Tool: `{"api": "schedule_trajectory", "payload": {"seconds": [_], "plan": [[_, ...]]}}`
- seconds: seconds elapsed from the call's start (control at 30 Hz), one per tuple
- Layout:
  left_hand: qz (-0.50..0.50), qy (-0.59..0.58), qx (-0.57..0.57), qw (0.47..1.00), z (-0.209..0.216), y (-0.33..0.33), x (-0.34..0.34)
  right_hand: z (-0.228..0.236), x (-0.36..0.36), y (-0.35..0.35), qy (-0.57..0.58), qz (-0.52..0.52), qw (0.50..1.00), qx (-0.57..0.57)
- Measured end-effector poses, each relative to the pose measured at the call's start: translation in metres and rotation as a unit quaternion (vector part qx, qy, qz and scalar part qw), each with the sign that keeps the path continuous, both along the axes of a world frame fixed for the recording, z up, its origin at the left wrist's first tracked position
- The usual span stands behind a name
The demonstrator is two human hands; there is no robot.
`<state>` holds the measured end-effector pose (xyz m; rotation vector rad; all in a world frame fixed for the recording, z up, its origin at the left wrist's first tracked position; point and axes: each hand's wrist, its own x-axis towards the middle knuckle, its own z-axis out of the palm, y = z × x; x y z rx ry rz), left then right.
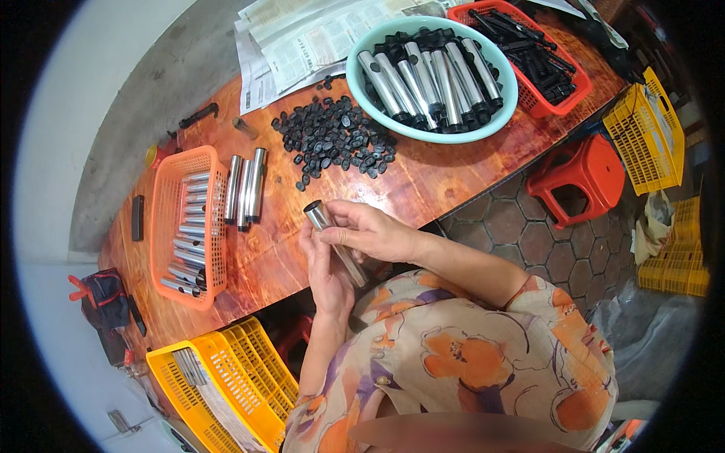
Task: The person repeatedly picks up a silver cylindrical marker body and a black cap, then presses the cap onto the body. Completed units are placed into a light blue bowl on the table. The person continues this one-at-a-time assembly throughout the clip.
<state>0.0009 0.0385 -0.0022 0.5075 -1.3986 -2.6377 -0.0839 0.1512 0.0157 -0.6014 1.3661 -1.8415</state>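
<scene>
Orange basket (216,249): on table (276,253), 1 pc; several steel tubes inside, exact qty unclear.
Loose tubes (257,185): at least 3, just R of basket.
Black caps (340,140): 1 pile, too many to count.
L hand (326,281): fingers curled round held tube (350,264), 1 pc, tilted, near table edge.
R hand (374,230): pinches same tube btwn thumb & fingers; thumb hides part.
Basin (434,137): 1, pale green, w/ many tubes.
Red basket (570,100): 1, w/ black parts.
Stool (585,180): 1, red.
</scene>
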Motion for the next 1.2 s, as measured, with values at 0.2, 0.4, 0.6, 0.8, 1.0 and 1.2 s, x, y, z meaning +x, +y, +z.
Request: {"api": "schedule_trajectory", "payload": {"seconds": [0.2, 0.4, 0.6, 0.8, 1.0, 1.2], "plan": [[0.030, 0.047, -0.018, 0.998, 0.005, 0.005, -0.007, -0.010, 0.012, -0.006, 0.140, -0.095, 0.985, -0.020], [-0.002, 0.060, -0.176, 0.983, 0.018, -0.002, -0.015, -0.011, 0.023, -0.008, 0.216, -0.115, 0.969, 0.034], [0.062, 0.056, -0.212, 0.974, 0.017, 0.012, -0.021, -0.024, 0.032, -0.014, 0.248, -0.182, 0.951, 0.027], [0.112, 0.079, -0.261, 0.956, 0.011, 0.013, -0.027, -0.021, 0.034, -0.013, 0.242, -0.210, 0.947, -0.007], [0.093, 0.074, -0.259, 0.959, 0.003, 0.006, -0.029, -0.015, 0.030, -0.019, 0.242, -0.235, 0.941, -0.016], [0.064, 0.043, -0.115, 0.990, 0.000, 0.015, -0.035, -0.013, 0.014, -0.023, 0.037, -0.251, 0.963, -0.089]]}}
